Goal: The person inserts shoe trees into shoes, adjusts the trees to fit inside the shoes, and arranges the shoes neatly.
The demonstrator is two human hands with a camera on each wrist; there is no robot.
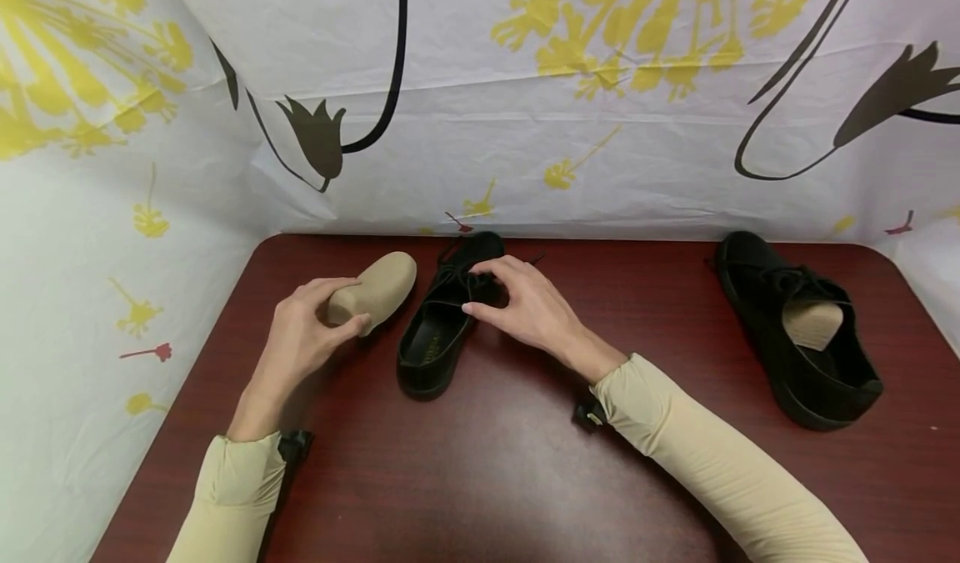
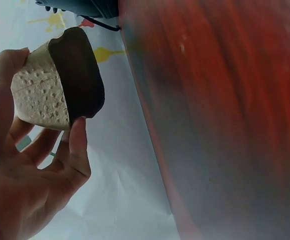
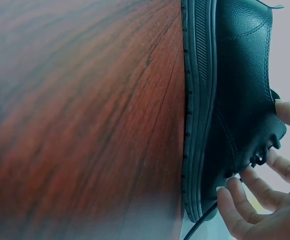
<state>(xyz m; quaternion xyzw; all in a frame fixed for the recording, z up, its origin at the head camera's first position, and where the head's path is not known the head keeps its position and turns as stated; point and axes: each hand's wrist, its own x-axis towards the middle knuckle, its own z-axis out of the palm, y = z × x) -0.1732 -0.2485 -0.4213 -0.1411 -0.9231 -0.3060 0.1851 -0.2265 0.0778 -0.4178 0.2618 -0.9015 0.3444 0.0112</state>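
My left hand (image 1: 303,321) holds a beige moulded shoe insert (image 1: 382,284) by its heel end, thumb on one side and fingers on the other. In the left wrist view the insert (image 2: 42,92) has a dimpled end and a dark hollow underside. To its right, a black lace-up shoe (image 1: 423,371) stands on the table, toe toward the back wall. My right hand (image 1: 536,309) curls over that shoe's right side, at the laces and opening. In the right wrist view, its fingertips (image 3: 227,197) touch the shoe (image 3: 240,80) beside the lace eyelets, with the thumb near the tongue.
A second black shoe (image 1: 813,404) stands at the right of the table, a beige insert (image 1: 812,324) inside it. The dark red table (image 1: 480,480) meets a patterned white cloth (image 1: 600,200) at the back and left.
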